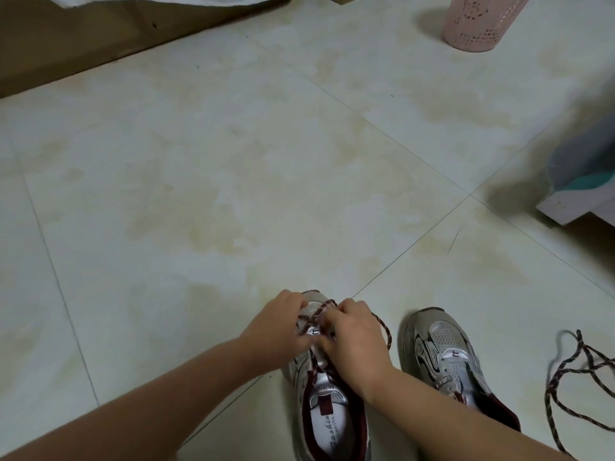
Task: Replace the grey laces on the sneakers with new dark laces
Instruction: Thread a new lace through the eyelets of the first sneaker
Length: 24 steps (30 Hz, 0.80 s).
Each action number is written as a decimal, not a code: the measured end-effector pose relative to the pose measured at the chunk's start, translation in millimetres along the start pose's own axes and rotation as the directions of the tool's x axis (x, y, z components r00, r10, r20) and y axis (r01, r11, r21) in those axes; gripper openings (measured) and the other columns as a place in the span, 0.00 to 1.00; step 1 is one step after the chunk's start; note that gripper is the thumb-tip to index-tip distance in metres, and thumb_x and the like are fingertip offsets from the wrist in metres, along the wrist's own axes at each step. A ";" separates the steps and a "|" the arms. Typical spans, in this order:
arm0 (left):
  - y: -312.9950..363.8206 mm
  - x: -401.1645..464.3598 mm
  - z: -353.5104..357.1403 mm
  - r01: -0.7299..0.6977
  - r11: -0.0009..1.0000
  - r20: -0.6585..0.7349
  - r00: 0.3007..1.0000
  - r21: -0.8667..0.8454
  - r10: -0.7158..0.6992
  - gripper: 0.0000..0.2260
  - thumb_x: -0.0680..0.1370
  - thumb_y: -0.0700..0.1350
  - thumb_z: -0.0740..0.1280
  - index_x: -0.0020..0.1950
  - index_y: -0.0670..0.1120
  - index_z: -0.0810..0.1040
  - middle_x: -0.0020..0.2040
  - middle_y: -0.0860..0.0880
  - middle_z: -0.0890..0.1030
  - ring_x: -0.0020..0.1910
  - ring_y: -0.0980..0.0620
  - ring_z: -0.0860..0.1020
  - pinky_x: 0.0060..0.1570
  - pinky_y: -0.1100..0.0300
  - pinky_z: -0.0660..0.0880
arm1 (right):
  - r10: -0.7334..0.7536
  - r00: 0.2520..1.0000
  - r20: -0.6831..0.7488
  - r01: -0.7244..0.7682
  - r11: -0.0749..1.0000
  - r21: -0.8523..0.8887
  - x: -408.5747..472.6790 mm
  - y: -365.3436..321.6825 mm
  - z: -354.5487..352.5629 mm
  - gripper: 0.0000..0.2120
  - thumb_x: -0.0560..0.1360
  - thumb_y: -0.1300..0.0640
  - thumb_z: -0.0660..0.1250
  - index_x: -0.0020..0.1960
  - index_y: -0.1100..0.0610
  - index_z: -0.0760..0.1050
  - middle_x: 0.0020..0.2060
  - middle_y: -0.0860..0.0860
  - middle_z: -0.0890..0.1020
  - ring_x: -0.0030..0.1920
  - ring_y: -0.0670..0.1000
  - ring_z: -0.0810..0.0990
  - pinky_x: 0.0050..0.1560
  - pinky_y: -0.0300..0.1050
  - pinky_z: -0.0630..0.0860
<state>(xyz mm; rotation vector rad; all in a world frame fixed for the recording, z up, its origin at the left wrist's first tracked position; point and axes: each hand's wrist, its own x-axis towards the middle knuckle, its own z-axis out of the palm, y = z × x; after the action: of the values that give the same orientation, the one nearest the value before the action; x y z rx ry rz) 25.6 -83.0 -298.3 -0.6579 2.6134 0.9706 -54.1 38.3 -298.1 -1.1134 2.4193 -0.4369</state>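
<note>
Two silver-grey sneakers with dark red lining stand on the tiled floor, toes pointing away from me. Over the left sneaker point(327, 414) my left hand point(278, 327) and my right hand point(356, 341) both pinch a dark speckled lace point(319, 311) that crosses near the toe-end eyelets. A loop of that lace point(386, 331) hangs out past my right hand. The right sneaker point(442, 354) carries no lace. A second dark lace point(572, 380) lies loose on the floor at the far right.
A pink perforated bin point(479, 21) stands at the top right. A brown wooden furniture edge point(83, 44) runs along the top left. A grey and teal object point(579, 181) on a white base sits at the right edge. Pale floor tiles point(233, 178) stretch ahead.
</note>
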 end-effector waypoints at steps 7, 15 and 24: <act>-2.5 -2.1 19.9 -0.057 0.998 -0.120 0.991 -0.008 0.055 0.27 0.68 0.52 0.68 0.66 0.50 0.68 0.60 0.52 0.68 0.58 0.51 0.68 0.58 0.58 0.69 | 0.115 0.991 0.064 -0.131 0.798 0.588 -0.5 -2.1 -33.4 0.16 0.74 0.66 0.65 0.30 0.51 0.71 0.28 0.46 0.77 0.30 0.43 0.72 0.34 0.33 0.69; 7.7 -4.8 24.8 0.008 0.972 -0.129 0.991 0.237 0.024 0.29 0.75 0.57 0.63 0.72 0.48 0.60 0.68 0.52 0.61 0.65 0.53 0.64 0.61 0.62 0.65 | 0.102 0.949 -0.300 0.235 0.406 0.883 3.8 -46.4 -178.4 0.13 0.76 0.70 0.60 0.35 0.59 0.68 0.20 0.49 0.74 0.21 0.48 0.73 0.26 0.42 0.76; 11.0 -5.7 30.8 0.003 0.987 -0.196 0.980 0.158 0.028 0.18 0.75 0.49 0.65 0.64 0.52 0.69 0.64 0.51 0.65 0.62 0.51 0.65 0.57 0.62 0.63 | 0.178 0.886 -0.429 0.347 0.360 0.866 -2.6 -31.3 -264.7 0.16 0.79 0.59 0.59 0.33 0.51 0.71 0.22 0.43 0.75 0.21 0.42 0.68 0.22 0.31 0.64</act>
<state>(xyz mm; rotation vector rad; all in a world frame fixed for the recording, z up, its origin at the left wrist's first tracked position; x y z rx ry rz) 27.9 -53.2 -312.7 -0.7320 2.8340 0.7241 -168.0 47.0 -57.3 -0.5760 1.7791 -2.0336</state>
